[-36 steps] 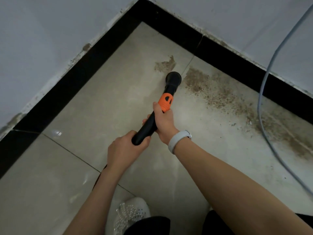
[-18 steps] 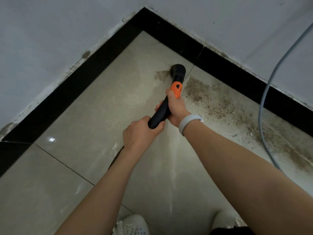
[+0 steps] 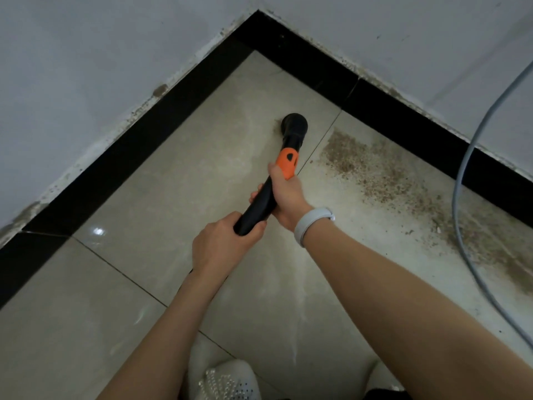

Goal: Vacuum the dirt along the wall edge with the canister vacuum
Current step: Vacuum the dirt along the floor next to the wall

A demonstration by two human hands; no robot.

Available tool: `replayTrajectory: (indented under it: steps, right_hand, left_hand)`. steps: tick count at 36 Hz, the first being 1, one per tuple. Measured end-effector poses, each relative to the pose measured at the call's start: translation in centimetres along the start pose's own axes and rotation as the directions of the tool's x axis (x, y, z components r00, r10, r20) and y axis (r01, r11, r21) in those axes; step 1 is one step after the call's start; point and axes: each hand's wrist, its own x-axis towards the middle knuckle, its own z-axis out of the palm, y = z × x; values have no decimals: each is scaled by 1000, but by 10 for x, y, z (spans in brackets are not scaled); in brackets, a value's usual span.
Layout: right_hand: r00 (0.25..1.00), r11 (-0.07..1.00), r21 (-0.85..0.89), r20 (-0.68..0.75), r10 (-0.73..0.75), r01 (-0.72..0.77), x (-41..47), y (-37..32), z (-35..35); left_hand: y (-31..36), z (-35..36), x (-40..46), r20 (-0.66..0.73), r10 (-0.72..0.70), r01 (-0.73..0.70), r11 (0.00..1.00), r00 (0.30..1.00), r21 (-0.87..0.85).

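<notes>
I hold a black vacuum wand (image 3: pixel 258 206) with an orange collar (image 3: pixel 286 163) in both hands. My left hand (image 3: pixel 222 243) grips its rear end; my right hand (image 3: pixel 285 194), with a white wristband, grips it just behind the collar. The round black nozzle (image 3: pixel 294 127) sits on the beige floor tile near the room corner, covering the small dirt patch there. A long band of brown dirt (image 3: pixel 383 174) lies to the right of the nozzle along the black skirting (image 3: pixel 403 111).
Black skirting (image 3: pixel 121 166) and grey-white walls meet in a corner at the top. A grey cable (image 3: pixel 458 197) hangs down the right wall and runs across the dirty floor. My white shoe (image 3: pixel 227 382) shows at the bottom.
The nozzle pushed forward over the small dirt patch near the corner, which no longer shows. Both hands moved with the wand, grips unchanged.
</notes>
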Motion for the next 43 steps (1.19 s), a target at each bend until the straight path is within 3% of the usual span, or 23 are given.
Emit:
replayTrajectory:
  steps: [9,15,19,27,33,37,43]
  right_hand:
    - [998,998,-47,47,-47,49,-19,43,16]
    - [996,986,-149,64,-60,69,-5,21,36]
    - [997,979,-186,13,-80,81,8,-5,37]
    - [998,995,-85,-35,-55,52,-1,0,9]
    - [999,998,-40,-5,-38,37,-27,45,15]
    - [998,999,-29,-38,-42,41,-36,56,16]
    - [989,998,-15,-133,-66,64,-48,56,-3]
  left_hand:
    - [-35,-2,-38,-51,-96,92,992,994,-83]
    - [-28,-3,-19,-122,-115,94,981,986,-169]
    - [-11,-5,11,-89,-78,63,984,993,-168]
    - [-2,3,-2,17,-51,52,993,999,-105]
    - [-32,2,-44,-19,-97,96,995,995,-17]
    - [-31,-2,-52,-65,-52,55,997,997,47]
    - [-23,5,-57,10,9,-9,998,1000,55]
